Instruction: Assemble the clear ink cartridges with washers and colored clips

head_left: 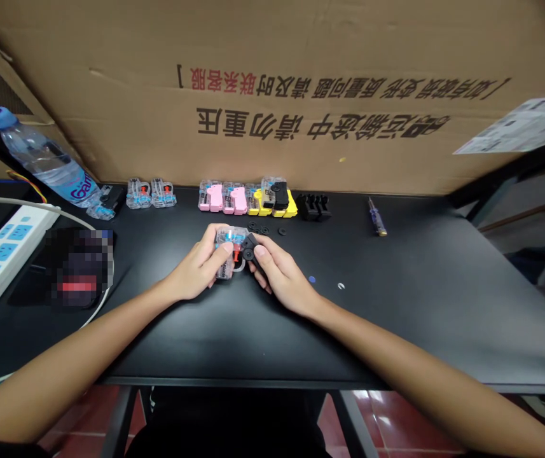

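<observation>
Above the middle of the table, my left hand [200, 264] is closed on a clear plastic toy water gun [226, 266] with blue parts inside and an orange trigger. My right hand [284, 273] grips a black plastic piece [252, 245] with a round disc on its side, held against the toy's right end. Whether the two are joined, I cannot tell. Just behind my hands lie several small black rings [263, 231]. Farther back stand pink-and-clear toy guns [215, 197], yellow ones [287, 207] and a black-and-clear one [279, 194]. Black pieces [315, 207] sit beside them.
Two clear toy guns [138, 193] stand at the back left, near a leaning water bottle [48, 162]. A power strip [7, 254] and cable are at left. At right lie a screwdriver [376, 217], a blue disc [311, 279] and a white ring [341, 286]. Cardboard [272, 152] walls the back.
</observation>
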The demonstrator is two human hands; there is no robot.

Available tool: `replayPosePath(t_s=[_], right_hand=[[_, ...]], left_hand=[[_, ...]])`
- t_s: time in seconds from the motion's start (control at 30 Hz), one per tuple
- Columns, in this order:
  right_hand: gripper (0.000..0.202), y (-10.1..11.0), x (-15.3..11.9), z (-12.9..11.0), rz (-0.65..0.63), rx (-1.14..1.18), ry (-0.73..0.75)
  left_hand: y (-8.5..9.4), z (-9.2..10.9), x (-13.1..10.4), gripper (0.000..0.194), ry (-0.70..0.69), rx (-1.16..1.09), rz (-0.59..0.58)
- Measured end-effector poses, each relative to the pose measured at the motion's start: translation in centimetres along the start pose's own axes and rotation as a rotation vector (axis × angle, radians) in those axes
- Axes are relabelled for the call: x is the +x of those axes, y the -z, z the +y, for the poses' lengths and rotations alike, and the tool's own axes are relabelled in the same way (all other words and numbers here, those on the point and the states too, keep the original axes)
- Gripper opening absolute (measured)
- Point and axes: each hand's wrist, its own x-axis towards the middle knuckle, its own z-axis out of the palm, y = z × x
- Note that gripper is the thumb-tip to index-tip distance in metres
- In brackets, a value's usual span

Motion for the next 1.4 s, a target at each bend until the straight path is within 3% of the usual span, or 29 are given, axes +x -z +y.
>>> replayPosePath(t_s=[0.23,0.43,0.7,0.97,1.1,1.27,1.4], right_hand=[[0.065,-0.1,-0.2,-0.1,-0.018,-0.076,0.015],[0.067,-0.3,-0.3,-0.1,-0.057,-0.073,0.019],[0.063,-0.6,-0.4,-0.1,-0.043,-0.088,0.020],[0.059,-0.3,0.2,-0.2,-0.050,0.059,-0.033],[0.054,0.7,1.0,-0.3,0.056,0.124,-0.031],[0.045,2.0,1.6,-0.5,0.077,-0.030,-0.012],[0.037,2.0,1.5,-0.3,0.154,-0.222,0.096]], left_hand=[[-0.7,0.3,0.0,0.045,-0.101,0.150,0.083],[-0.8,0.0,0.1,0.045,-0.066,0.101,0.052],[-0.9,-0.7,0.0,0.044,-0.131,0.258,0.080],[-0.8,0.2,0.0,0.050,-0.043,0.046,0.037],[0.1,0.0,0.5,0.053,-0.042,0.042,0.060],[1.9,-0.3,1.3,0.046,-0.061,0.118,0.104],[1.9,0.0,1.2,0.036,-0.154,0.296,0.175]])
